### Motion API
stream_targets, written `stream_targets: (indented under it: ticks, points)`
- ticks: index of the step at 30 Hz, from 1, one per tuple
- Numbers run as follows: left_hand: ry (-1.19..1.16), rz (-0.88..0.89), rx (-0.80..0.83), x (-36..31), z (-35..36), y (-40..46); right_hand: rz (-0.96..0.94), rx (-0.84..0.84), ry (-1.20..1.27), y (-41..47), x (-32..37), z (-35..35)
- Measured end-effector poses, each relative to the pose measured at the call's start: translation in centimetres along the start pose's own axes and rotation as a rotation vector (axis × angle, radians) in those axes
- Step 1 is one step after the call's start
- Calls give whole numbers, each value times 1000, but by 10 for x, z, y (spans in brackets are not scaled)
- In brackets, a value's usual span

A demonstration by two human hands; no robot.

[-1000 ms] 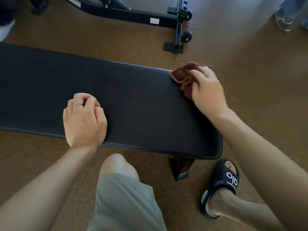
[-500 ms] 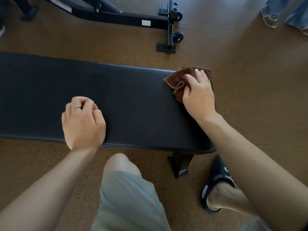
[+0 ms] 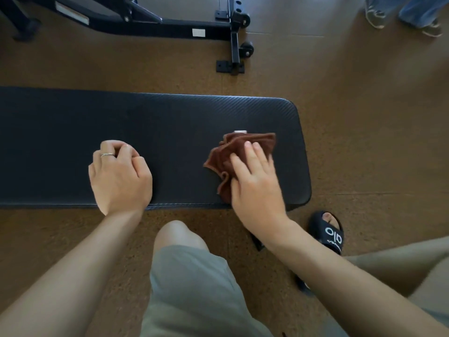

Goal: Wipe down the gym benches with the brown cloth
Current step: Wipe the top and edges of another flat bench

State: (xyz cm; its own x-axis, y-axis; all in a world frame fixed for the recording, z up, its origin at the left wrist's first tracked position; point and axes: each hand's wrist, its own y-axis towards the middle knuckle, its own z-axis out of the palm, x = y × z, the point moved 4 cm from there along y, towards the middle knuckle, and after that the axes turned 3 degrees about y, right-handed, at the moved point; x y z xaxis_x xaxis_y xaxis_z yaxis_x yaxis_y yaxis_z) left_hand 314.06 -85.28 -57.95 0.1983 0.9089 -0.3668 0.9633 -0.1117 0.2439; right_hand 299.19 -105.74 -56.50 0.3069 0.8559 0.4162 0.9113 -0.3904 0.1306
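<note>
A long black padded gym bench [image 3: 170,122] runs across the view from the left edge to its rounded right end. The crumpled brown cloth [image 3: 226,152] lies on the pad near that right end. My right hand [image 3: 255,181] presses flat on the cloth, fingers spread over it. My left hand [image 3: 119,176] rests on the pad's near edge as a loose fist with a ring on one finger, holding nothing. A small white tag shows at the cloth's far edge.
A black steel equipment frame [image 3: 170,26] with small wheels stands on the brown floor beyond the bench. Another person's shoes [image 3: 375,17] are at the top right. My bent knee [image 3: 179,237] and black slide sandal [image 3: 328,233] are just below the bench's near edge.
My right hand has dragged the cloth from the far right corner of the pad toward me and leftward, to the middle of the pad's width. The left hand stayed put.
</note>
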Motion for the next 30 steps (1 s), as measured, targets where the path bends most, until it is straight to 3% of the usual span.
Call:
stream_targets:
  ticks: [4, 7, 9, 14, 18, 25, 30]
  points:
    - [-14, 2, -5, 2, -1, -1, -191, 79, 36, 19, 58, 37]
    - [-6, 12, -1, 2, -1, -2, -243, 102, 96, 21, 50, 29]
    - [-5, 12, 2, 4, -1, -2, -187, 104, 91, 7, 21, 13]
    - [-36, 10, 0, 2, -3, -3, 125, -76, 69, -30, -77, -37]
    - [-16, 21, -11, 0, -2, -2, 261, -152, 46, -34, -55, -27]
    - [-19, 24, -28, 2, -2, -2, -13, -59, 21, -32, 49, 30]
    - [-49, 1, -21, 3, -2, -1, -233, 55, -20, 9, 71, 42]
